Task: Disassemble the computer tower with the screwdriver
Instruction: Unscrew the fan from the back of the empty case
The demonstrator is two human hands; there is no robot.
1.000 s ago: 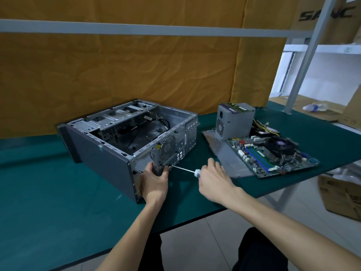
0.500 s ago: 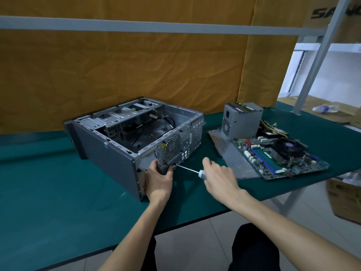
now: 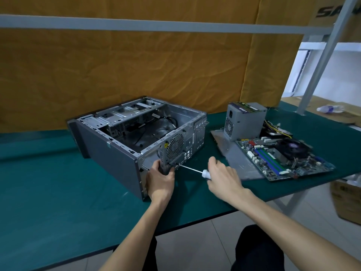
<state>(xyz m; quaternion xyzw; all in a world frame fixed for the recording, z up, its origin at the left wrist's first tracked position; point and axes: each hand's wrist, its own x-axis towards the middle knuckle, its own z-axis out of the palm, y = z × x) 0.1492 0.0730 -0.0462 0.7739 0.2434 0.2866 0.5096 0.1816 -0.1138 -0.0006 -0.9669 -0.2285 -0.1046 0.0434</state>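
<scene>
The grey computer tower point(image 3: 113, 153) lies on its side on the green table, its open side up, with drive cages and black cables inside. My left hand point(image 3: 161, 180) grips the lower rear corner of the case, fingers curled round the edge below the fan grille point(image 3: 175, 146). My right hand point(image 3: 222, 177) holds the white-handled screwdriver point(image 3: 195, 170). Its thin shaft runs left and its tip sits against the rear panel just beside my left fingers.
A grey power supply point(image 3: 244, 122) stands right of the tower on a loose metal side panel point(image 3: 240, 163). A motherboard point(image 3: 283, 159) with a cooler lies at the table's right. The table's front edge point(image 3: 195, 222) is close. A cardboard box point(image 3: 345, 200) sits on the floor.
The camera view has shifted, so everything sits further right and lower in the frame. Both hands keep their hold and the screwdriver tip stays at the rear panel.
</scene>
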